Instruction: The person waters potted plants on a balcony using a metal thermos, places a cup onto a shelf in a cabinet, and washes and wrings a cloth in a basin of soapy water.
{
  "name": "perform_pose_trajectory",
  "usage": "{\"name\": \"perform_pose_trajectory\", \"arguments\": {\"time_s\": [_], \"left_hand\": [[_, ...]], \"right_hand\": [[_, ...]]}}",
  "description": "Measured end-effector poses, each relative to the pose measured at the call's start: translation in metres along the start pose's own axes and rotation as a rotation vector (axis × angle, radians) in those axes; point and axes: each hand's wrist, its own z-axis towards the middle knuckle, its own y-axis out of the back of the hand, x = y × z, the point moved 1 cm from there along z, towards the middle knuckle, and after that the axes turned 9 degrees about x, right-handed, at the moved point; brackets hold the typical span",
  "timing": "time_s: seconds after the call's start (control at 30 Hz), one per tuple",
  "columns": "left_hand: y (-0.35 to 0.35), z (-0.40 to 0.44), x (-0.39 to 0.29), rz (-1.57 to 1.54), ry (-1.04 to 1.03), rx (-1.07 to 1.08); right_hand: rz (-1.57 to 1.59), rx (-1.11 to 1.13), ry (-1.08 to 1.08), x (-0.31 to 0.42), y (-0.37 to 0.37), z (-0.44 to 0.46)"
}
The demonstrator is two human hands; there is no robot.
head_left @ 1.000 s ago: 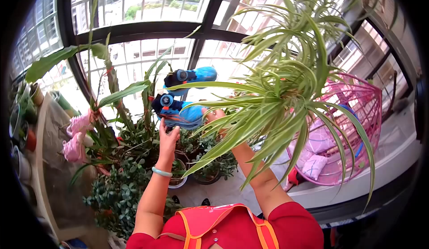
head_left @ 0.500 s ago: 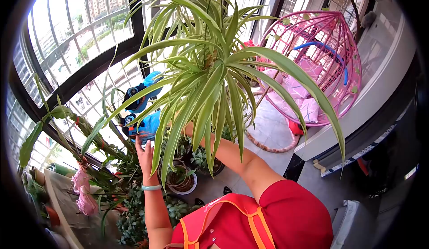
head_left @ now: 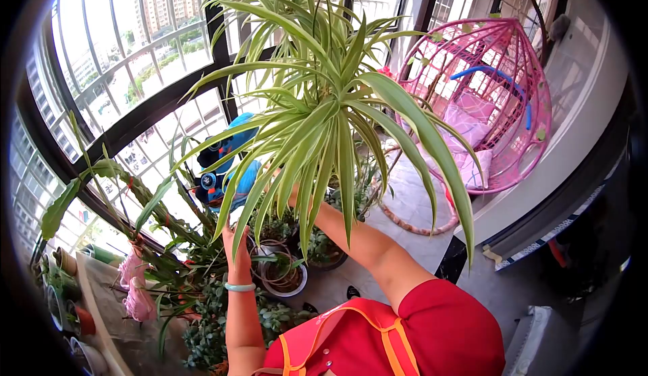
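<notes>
Two blue shoes with dark and orange parts, an upper one point(head_left: 239, 133) and a lower one point(head_left: 246, 177), appear by the window, partly behind long leaves. Against the underside of the lower shoe is my left hand point(head_left: 237, 241), its fingers closed on the edge as far as they show; a leaf crosses it. My right forearm point(head_left: 351, 231) reaches forward under the foliage to the shoe's right side. Leaves hide most of my right hand point(head_left: 275, 175), so its grip is not visible. A large striped spider plant point(head_left: 327, 109) hangs in front of both hands.
At right stands a pink hanging chair point(head_left: 486, 99) with cushions. Pink shoes point(head_left: 140, 298) are at left among cactus stems point(head_left: 152, 204). Below my hands are a potted plant point(head_left: 287, 278) and leafy succulents point(head_left: 216, 329). Barred windows point(head_left: 121, 129) line the left.
The whole view has shifted slightly to the right. My left hand's fingers, stretched up against the lower blue shoe before, are now more covered by shoe and leaf.
</notes>
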Motion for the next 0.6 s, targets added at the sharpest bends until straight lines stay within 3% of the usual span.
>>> {"name": "perform_pose_trajectory", "arguments": {"time_s": [0.13,0.2,0.27,0.33,0.43,0.6], "left_hand": [[-0.013,-0.016,-0.010,-0.031,0.011,-0.016],[-0.021,-0.029,-0.014,-0.084,0.007,0.038],[-0.029,-0.038,-0.015,-0.052,-0.001,0.027],[-0.039,-0.051,-0.015,-0.025,0.017,-0.046],[-0.063,-0.069,-0.016,-0.059,-0.008,-0.022],[-0.121,-0.092,-0.004,-0.043,0.000,0.016]], "right_hand": [[-0.611,0.017,0.083,0.008,-0.001,-0.017],[-0.540,0.024,0.016,0.014,-0.004,-0.029],[-0.123,-0.010,-0.164,0.048,-0.006,-0.050],[-0.255,-0.094,-0.067,0.036,-0.011,-0.061],[0.236,0.006,-0.162,0.049,-0.001,-0.095],[0.216,-0.018,-0.196,0.046,0.039,-0.159]]}}
